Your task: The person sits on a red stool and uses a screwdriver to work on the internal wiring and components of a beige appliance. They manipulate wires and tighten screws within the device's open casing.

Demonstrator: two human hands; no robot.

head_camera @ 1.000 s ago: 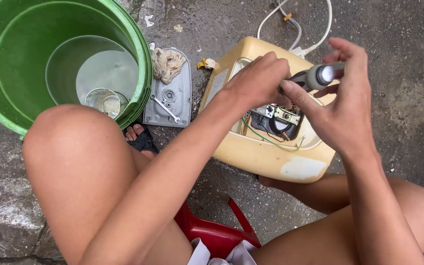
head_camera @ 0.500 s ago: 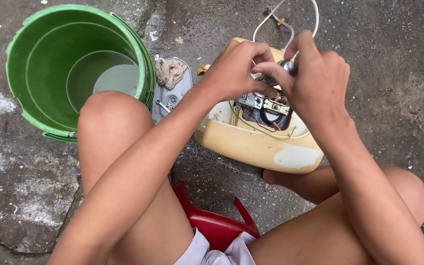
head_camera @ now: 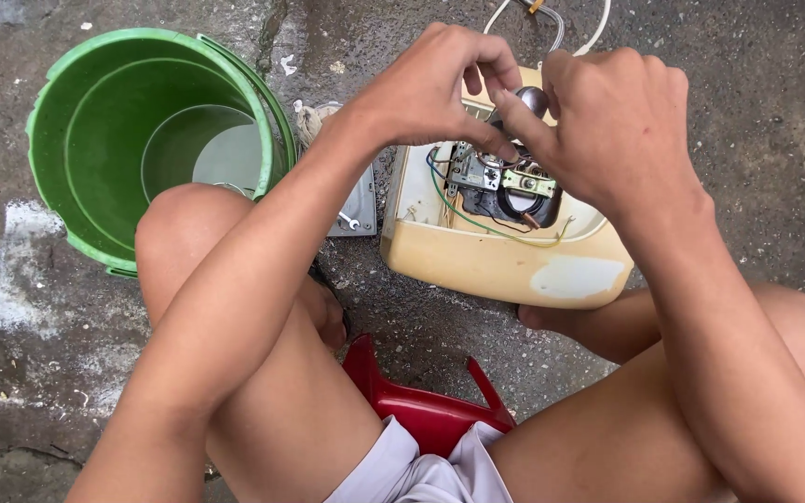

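My left hand (head_camera: 430, 88) and my right hand (head_camera: 612, 130) meet over an open cream-yellow appliance housing (head_camera: 505, 265) lying on the concrete. Between their fingertips is a screwdriver (head_camera: 531, 99) with a rounded grey handle, standing nearly upright. Its tip goes down into the black and metal electrical part (head_camera: 505, 186) inside the housing and is hidden by my fingers. My right hand grips the handle. The left thumb and fingers pinch it just below. Green and yellow wires (head_camera: 477, 224) loop around the part.
A green bucket (head_camera: 67, 140) with some water stands at the left, beside my left knee. A grey metal plate (head_camera: 358, 210) lies between bucket and housing. A white cable (head_camera: 598, 28) runs off the top. I sit on a red stool (head_camera: 412, 401).
The screwdriver has swung from lying across the housing to nearly upright. Both hands have closed in together over the electrical part.
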